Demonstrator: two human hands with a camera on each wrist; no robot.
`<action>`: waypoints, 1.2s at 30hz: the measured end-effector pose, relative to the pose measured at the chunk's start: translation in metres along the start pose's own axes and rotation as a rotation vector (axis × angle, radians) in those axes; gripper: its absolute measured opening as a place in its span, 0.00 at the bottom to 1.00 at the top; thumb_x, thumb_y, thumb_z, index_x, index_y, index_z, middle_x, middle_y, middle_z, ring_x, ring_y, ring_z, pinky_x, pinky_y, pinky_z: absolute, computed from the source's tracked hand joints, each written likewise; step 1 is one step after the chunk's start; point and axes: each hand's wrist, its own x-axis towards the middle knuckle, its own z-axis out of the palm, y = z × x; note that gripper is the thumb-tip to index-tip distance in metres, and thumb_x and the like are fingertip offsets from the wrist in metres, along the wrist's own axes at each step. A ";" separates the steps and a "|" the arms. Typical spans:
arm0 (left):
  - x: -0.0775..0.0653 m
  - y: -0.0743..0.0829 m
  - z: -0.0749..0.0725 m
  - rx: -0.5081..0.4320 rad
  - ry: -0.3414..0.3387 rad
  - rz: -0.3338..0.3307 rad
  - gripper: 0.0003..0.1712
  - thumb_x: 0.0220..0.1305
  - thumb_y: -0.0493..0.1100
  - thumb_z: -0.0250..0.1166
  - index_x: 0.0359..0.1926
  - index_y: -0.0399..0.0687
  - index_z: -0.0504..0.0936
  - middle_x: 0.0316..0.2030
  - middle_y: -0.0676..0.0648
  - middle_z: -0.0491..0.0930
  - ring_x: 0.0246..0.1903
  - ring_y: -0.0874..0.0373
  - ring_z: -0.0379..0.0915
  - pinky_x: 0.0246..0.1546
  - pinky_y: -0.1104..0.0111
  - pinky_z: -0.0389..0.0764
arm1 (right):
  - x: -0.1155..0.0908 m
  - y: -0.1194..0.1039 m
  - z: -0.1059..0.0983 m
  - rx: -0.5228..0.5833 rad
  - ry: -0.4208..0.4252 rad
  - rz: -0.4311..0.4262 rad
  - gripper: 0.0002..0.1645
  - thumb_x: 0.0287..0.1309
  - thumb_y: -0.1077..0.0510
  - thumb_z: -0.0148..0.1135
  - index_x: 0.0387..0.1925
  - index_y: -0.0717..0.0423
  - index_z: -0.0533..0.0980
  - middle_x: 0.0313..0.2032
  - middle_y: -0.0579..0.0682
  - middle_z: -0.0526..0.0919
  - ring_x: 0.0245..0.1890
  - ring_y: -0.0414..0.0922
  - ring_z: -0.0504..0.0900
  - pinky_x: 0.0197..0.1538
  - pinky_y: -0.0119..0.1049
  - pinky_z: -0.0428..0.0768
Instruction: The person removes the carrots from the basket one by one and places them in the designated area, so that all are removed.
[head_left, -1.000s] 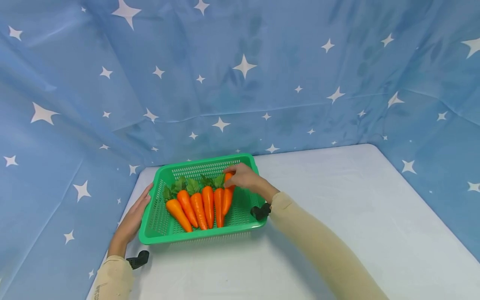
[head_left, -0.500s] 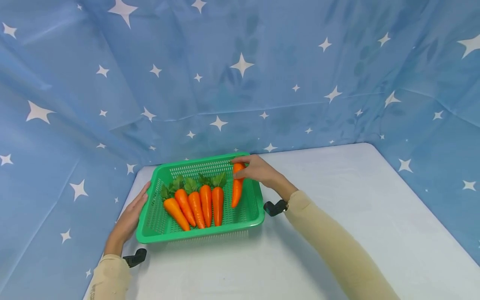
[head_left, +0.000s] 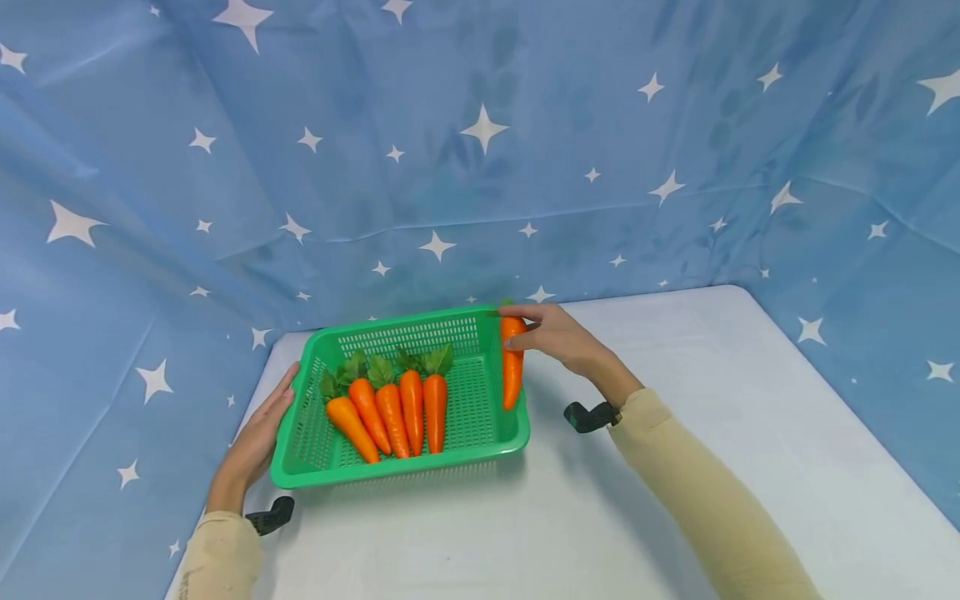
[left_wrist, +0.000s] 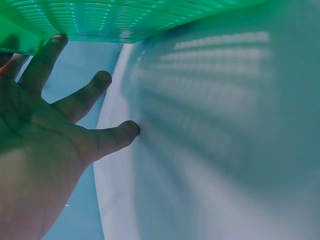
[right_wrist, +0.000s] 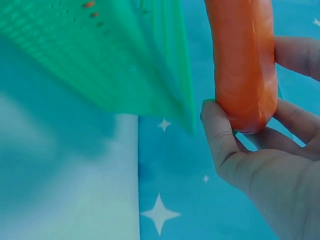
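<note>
A green plastic basket [head_left: 405, 467] holds several orange carrots [head_left: 392, 417] with leafy green tops, lying side by side in its left and middle part. Over the basket's right rim, my right hand [head_left: 558, 337] grips one carrot [head_left: 512, 367] near its top end, its tip pointing down. The right wrist view shows the thumb and fingers around the thick end of this carrot [right_wrist: 245, 60]. My left hand [head_left: 258, 437] lies along the basket's left side with fingers extended. In the left wrist view, spread fingers of this hand [left_wrist: 55, 115] touch or nearly touch the basket's outer wall [left_wrist: 150, 22].
The basket stands on a white-covered table [head_left: 675, 375], toward its left back. A blue star-patterned cloth [head_left: 480, 167] hangs behind and along the sides. White tabletop stretches to the right of and in front of the basket.
My right hand has lifted one carrot from the right end of the row and carried it rightward to the basket's right rim. The left hand stays at the basket's left side.
</note>
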 end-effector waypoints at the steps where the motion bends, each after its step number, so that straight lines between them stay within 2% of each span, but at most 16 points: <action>1: 0.000 -0.001 0.000 -0.002 -0.002 0.000 0.38 0.88 0.62 0.40 0.88 0.68 0.35 0.86 0.48 0.26 0.82 0.55 0.32 0.60 0.83 0.67 | -0.002 0.001 -0.003 -0.003 0.005 0.001 0.40 0.65 0.61 0.70 0.77 0.59 0.71 0.74 0.58 0.70 0.64 0.59 0.76 0.68 0.58 0.75; 6: 0.000 -0.003 -0.001 -0.020 -0.009 0.012 0.38 0.89 0.61 0.40 0.88 0.67 0.35 0.86 0.46 0.26 0.71 0.75 0.52 0.58 0.80 0.72 | -0.009 0.008 -0.014 -0.003 0.035 0.007 0.40 0.65 0.63 0.70 0.77 0.61 0.71 0.74 0.59 0.69 0.65 0.60 0.76 0.67 0.55 0.77; 10: 0.000 -0.002 -0.002 -0.018 -0.023 0.021 0.38 0.89 0.61 0.39 0.88 0.66 0.34 0.86 0.44 0.26 0.65 0.81 0.58 0.57 0.79 0.74 | -0.016 0.013 -0.021 -0.009 0.054 -0.002 0.40 0.65 0.64 0.69 0.77 0.62 0.71 0.74 0.61 0.70 0.66 0.61 0.75 0.68 0.57 0.75; 17: 0.001 -0.002 -0.004 -0.020 -0.043 0.026 0.37 0.90 0.59 0.38 0.88 0.66 0.33 0.86 0.42 0.26 0.64 0.77 0.63 0.55 0.78 0.76 | -0.026 0.030 -0.030 0.000 0.083 0.024 0.39 0.65 0.64 0.68 0.77 0.61 0.71 0.72 0.62 0.73 0.67 0.62 0.73 0.70 0.60 0.71; 20: 0.001 -0.003 -0.004 -0.034 -0.046 0.031 0.37 0.90 0.58 0.38 0.88 0.66 0.34 0.86 0.41 0.25 0.64 0.75 0.65 0.55 0.76 0.78 | -0.029 0.040 -0.032 -0.004 0.090 0.045 0.39 0.65 0.64 0.68 0.77 0.61 0.71 0.73 0.64 0.72 0.68 0.62 0.71 0.71 0.62 0.69; 27: 0.003 -0.004 -0.005 -0.069 -0.056 0.028 0.37 0.90 0.58 0.38 0.88 0.66 0.34 0.86 0.41 0.27 0.61 0.72 0.70 0.54 0.74 0.80 | -0.033 0.065 -0.032 -0.001 0.088 0.069 0.40 0.64 0.65 0.67 0.78 0.58 0.71 0.76 0.61 0.69 0.69 0.60 0.71 0.71 0.57 0.70; 36: 0.004 -0.004 -0.006 -0.092 -0.056 0.032 0.36 0.90 0.57 0.39 0.88 0.66 0.35 0.86 0.44 0.32 0.59 0.70 0.74 0.52 0.73 0.82 | -0.035 0.091 -0.027 -0.039 0.088 0.105 0.40 0.64 0.62 0.69 0.77 0.61 0.71 0.78 0.64 0.65 0.73 0.65 0.67 0.72 0.63 0.67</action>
